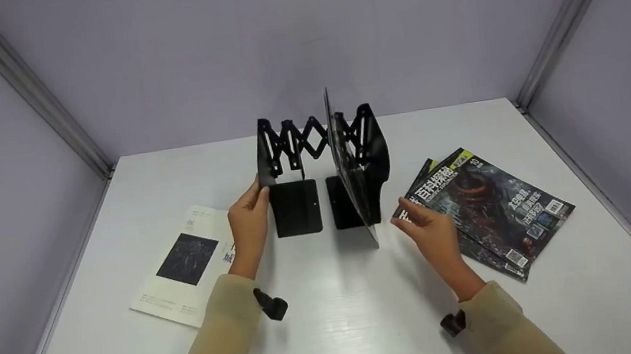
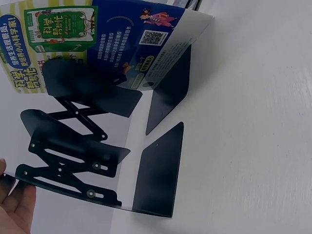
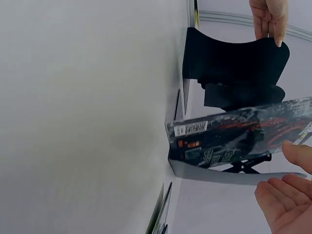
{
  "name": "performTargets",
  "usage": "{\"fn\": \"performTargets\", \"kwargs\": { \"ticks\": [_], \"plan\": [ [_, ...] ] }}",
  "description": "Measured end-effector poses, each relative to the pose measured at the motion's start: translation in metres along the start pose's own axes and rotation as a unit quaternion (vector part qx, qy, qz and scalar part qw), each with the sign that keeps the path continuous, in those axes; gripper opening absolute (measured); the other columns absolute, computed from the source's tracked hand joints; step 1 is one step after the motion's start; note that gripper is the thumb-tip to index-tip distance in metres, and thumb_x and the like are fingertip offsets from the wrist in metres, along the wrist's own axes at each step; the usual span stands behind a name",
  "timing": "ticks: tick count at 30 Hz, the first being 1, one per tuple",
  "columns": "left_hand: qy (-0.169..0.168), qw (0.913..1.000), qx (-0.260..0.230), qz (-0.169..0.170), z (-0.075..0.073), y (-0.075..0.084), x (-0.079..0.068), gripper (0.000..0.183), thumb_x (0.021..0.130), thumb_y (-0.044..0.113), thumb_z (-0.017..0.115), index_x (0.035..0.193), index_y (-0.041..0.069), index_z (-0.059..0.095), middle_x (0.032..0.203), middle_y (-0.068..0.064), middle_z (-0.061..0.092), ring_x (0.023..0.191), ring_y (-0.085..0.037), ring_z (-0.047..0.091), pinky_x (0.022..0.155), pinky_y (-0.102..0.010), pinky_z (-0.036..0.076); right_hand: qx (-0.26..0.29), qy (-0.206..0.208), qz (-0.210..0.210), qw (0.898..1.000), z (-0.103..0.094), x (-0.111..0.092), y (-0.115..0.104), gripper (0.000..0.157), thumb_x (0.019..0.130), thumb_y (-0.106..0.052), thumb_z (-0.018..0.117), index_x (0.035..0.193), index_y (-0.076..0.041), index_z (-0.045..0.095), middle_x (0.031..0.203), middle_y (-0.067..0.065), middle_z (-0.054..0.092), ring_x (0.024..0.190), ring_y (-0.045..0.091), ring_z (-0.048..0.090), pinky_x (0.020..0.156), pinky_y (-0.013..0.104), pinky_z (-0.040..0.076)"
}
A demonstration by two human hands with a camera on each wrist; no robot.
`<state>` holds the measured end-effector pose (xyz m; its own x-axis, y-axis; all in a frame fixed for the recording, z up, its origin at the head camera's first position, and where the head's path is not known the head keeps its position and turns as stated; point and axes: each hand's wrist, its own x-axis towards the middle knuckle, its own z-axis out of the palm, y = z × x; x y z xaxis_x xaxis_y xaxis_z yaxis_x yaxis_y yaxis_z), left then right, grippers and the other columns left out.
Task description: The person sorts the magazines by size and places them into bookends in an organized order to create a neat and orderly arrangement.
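A black expandable book rack [image 1: 297, 210] with a criss-cross lattice stands at the back of the table. My left hand [image 1: 250, 220] grips its left end plate, thumb on the near side. One magazine [image 1: 344, 165] stands upright in the rack by the right end plate, its lower near edge jutting forward. The left wrist view shows its blue and yellow back cover; the right wrist view shows its dark front. My right hand [image 1: 431, 229] holds nothing, thumb and fingers apart, just right of the rack and over the near corner of the lying magazines [image 1: 485, 205].
To the left lies a cream-coloured book [image 1: 176, 282] with a dark square picture, partly behind the left forearm. The lying magazines overlap, dark covers up. Pale walls [image 1: 206, 53] close in the white table [image 1: 333, 329] at the back and both sides.
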<state>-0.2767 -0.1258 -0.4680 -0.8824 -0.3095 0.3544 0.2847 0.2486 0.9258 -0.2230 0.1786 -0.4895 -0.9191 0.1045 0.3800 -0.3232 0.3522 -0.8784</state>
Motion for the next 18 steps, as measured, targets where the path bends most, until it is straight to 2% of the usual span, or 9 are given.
{"fn": "performTargets", "kwargs": {
  "ticks": [5,6,11,14,17,18],
  "plan": [
    [-0.001,1.0000,-0.004,-0.003,0.000,0.000,0.000,0.033,0.087,0.019,0.059,0.118,0.007,0.057,0.116,-0.004,0.057,0.107,-0.009,0.053,0.083,-0.017,0.046,-0.073,0.032,0.003,0.997,-0.021,0.005,0.007,0.040,0.070,-0.018,0.077,0.107,-0.008,0.066,0.102,0.006,0.065,0.090,0.019,0.063,0.069,0.009,0.047],
    [-0.001,1.0000,-0.004,-0.005,0.000,-0.001,0.000,0.033,0.087,0.020,0.059,0.118,0.008,0.057,0.116,-0.003,0.057,0.106,-0.008,0.053,0.083,-0.017,0.046,-0.087,0.037,0.008,0.995,-0.025,0.005,0.008,0.040,0.069,-0.020,0.077,0.106,-0.008,0.066,0.100,0.006,0.065,0.087,0.018,0.064,0.064,0.008,0.047],
    [-0.004,0.9999,-0.011,-0.009,0.000,0.000,0.000,0.033,0.087,0.021,0.059,0.118,0.009,0.057,0.116,-0.002,0.058,0.106,-0.008,0.053,0.082,-0.017,0.046,-0.136,0.039,0.042,0.989,-0.046,0.006,0.012,0.042,0.070,-0.032,0.075,0.108,-0.014,0.066,0.100,0.003,0.065,0.065,0.008,0.063,0.045,0.011,0.043],
    [-0.005,0.9998,-0.018,-0.009,0.000,0.001,0.000,0.033,0.087,0.019,0.059,0.118,0.008,0.057,0.117,-0.003,0.057,0.108,-0.009,0.053,0.084,-0.017,0.045,-0.166,0.039,0.055,0.984,-0.057,0.005,0.016,0.044,0.071,-0.037,0.073,0.110,-0.017,0.065,0.101,0.003,0.065,0.068,0.012,0.063,0.045,0.012,0.040],
    [-0.001,0.9999,-0.012,-0.008,0.000,0.002,0.000,0.033,0.087,0.018,0.059,0.118,0.007,0.057,0.117,-0.004,0.057,0.107,-0.009,0.053,0.084,-0.017,0.045,-0.172,0.040,0.061,0.982,-0.067,0.005,0.021,0.047,0.071,-0.039,0.072,0.111,-0.016,0.064,0.101,0.006,0.065,0.087,0.015,0.063,0.047,0.013,0.039],
    [0.002,0.9999,-0.010,-0.008,0.001,0.002,0.000,0.032,0.087,0.017,0.059,0.118,0.007,0.058,0.116,-0.004,0.058,0.107,-0.010,0.053,0.084,-0.017,0.045,-0.169,0.041,0.063,0.983,-0.070,0.005,0.023,0.047,0.071,-0.038,0.073,0.111,-0.015,0.064,0.102,0.006,0.065,0.088,0.017,0.063,0.045,0.014,0.037]
  ]
}}
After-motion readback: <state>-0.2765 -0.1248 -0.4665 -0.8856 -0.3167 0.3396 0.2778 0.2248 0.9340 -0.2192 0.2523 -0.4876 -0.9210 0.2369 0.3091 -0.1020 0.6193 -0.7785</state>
